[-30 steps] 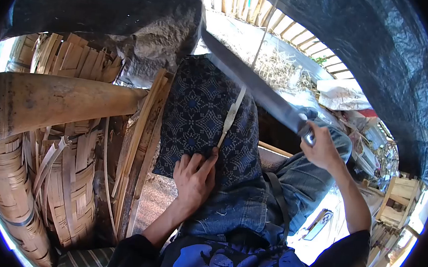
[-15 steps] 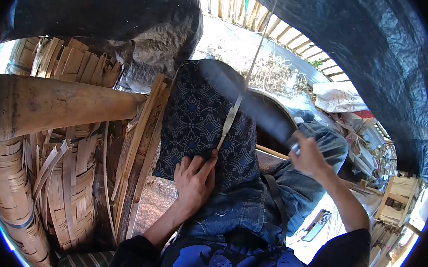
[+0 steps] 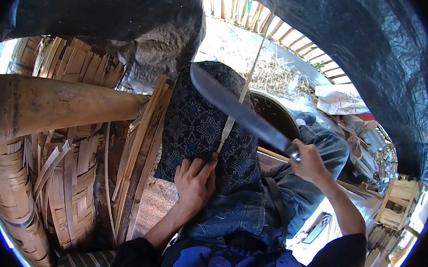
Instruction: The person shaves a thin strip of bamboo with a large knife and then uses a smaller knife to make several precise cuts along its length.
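My right hand [image 3: 312, 166] is wrapped round the handle of a machete [image 3: 247, 118], whose broad blade slants up to the left. The blade lies across a long, thin bamboo strip [image 3: 228, 128] in this view. My left hand [image 3: 194, 185] rests on a dark blue patterned cloth [image 3: 191, 124] spread over my lap, with the index finger on the near end of the strip. From there the strip runs up and away past the blade. The other left fingers are curled against the cloth.
A thick bamboo pole [image 3: 62, 108] juts in from the left, above woven bamboo baskets [image 3: 73, 198]. Beyond the cloth sits a round dark basin [image 3: 275, 115]. A phone [image 3: 318, 228] lies at right, near a wooden crate [image 3: 399, 201]. Dark plastic sheeting [image 3: 349, 39] hangs overhead.
The machete, blurred before, now shows sharply, its blade slightly lower across the strip. My right hand has dropped a little. My left hand keeps its place.
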The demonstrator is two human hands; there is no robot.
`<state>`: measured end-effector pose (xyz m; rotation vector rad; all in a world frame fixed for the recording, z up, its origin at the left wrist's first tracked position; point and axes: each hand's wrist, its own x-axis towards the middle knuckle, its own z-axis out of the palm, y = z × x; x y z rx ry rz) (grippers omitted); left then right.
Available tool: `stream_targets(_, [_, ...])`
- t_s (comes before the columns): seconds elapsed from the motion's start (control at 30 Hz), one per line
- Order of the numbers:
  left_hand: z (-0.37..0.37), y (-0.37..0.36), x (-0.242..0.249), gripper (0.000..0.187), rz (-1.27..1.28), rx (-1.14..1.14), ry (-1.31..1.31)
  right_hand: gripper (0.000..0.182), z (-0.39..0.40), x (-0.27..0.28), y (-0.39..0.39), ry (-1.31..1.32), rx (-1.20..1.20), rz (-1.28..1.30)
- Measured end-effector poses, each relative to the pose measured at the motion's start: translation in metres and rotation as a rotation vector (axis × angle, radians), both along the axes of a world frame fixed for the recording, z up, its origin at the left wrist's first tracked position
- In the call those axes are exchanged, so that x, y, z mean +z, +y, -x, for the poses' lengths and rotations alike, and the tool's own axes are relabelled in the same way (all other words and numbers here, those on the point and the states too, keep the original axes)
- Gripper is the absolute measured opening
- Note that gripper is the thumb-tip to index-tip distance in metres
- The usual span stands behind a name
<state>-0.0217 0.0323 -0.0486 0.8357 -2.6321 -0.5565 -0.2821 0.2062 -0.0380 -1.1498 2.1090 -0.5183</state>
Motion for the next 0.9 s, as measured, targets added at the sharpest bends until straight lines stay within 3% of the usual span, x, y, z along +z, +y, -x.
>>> stream_targets(0.1, [0.002, 0.0, 0.0, 0.026, -0.011, 0.011, 0.006, 0.031, 0.007, 0.006, -0.002, -0.032, -0.172, -0.05])
stream_targets(0.17, [0.005, 0.001, 0.002, 0.021, -0.004, 0.022, 0.023, 0.033, 0.011, -0.013, 0.006, 0.647, -0.007, 0.267])
stream_targets(0.2, [0.006, 0.0, 0.004, 0.02, -0.006, 0.017, 0.015, 0.035, 0.001, 0.003, -0.005, 0.009, -0.292, -0.061])
stream_targets(0.23, [0.006, 0.0, 0.006, 0.019, -0.008, 0.007, 0.003, 0.035, -0.004, -0.001, -0.001, 0.009, -0.291, -0.055])
stream_targets(0.3, [0.001, 0.002, 0.001, 0.025, 0.008, -0.001, 0.004, 0.036, -0.012, -0.01, 0.008, 0.056, 0.094, 0.018])
stream_targets(0.37, [-0.002, 0.001, -0.003, 0.032, 0.016, 0.007, -0.005, 0.034, -0.002, 0.001, 0.001, 0.014, 0.034, -0.034])
stream_targets(0.43, [-0.002, 0.001, -0.003, 0.032, -0.01, 0.004, 0.003, 0.031, 0.001, 0.025, -0.011, 0.135, -0.157, -0.01])
stream_targets(0.47, [-0.002, 0.002, -0.004, 0.032, -0.016, -0.002, 0.003, 0.029, 0.006, 0.011, -0.003, 0.38, -0.026, 0.198])
stream_targets(0.5, [-0.001, 0.001, -0.004, 0.032, -0.011, -0.002, 0.001, 0.029, 0.003, 0.013, -0.005, 0.384, -0.028, 0.196])
stream_targets(0.57, [0.0, 0.0, 0.0, 0.032, 0.006, 0.004, 0.005, 0.028, -0.007, 0.017, -0.012, -0.116, -0.283, -0.143])
stream_targets(0.6, [0.001, 0.001, 0.004, 0.025, 0.005, 0.002, 0.005, 0.029, -0.013, 0.01, -0.008, -0.017, -0.002, -0.039])
stream_targets(0.67, [0.004, 0.0, 0.004, 0.02, 0.007, -0.013, 0.012, 0.031, -0.014, 0.009, -0.001, 0.027, 0.019, -0.03])
stream_targets(0.77, [-0.002, 0.002, -0.003, 0.03, 0.0, 0.014, 0.011, 0.037, -0.004, 0.015, -0.004, -0.005, 0.013, -0.057])
stream_targets(0.83, [0.0, 0.0, -0.001, 0.031, 0.005, 0.007, -0.003, 0.036, -0.005, 0.023, -0.008, 0.244, -0.12, 0.116])
stream_targets(0.87, [0.0, 0.001, 0.0, 0.031, 0.004, 0.007, -0.001, 0.033, 0.001, -0.002, 0.005, 0.46, -0.053, 0.224])
stream_targets(0.9, [0.002, 0.0, 0.001, 0.031, -0.002, 0.005, -0.003, 0.033, -0.001, 0.0, 0.002, 0.463, -0.048, 0.229])
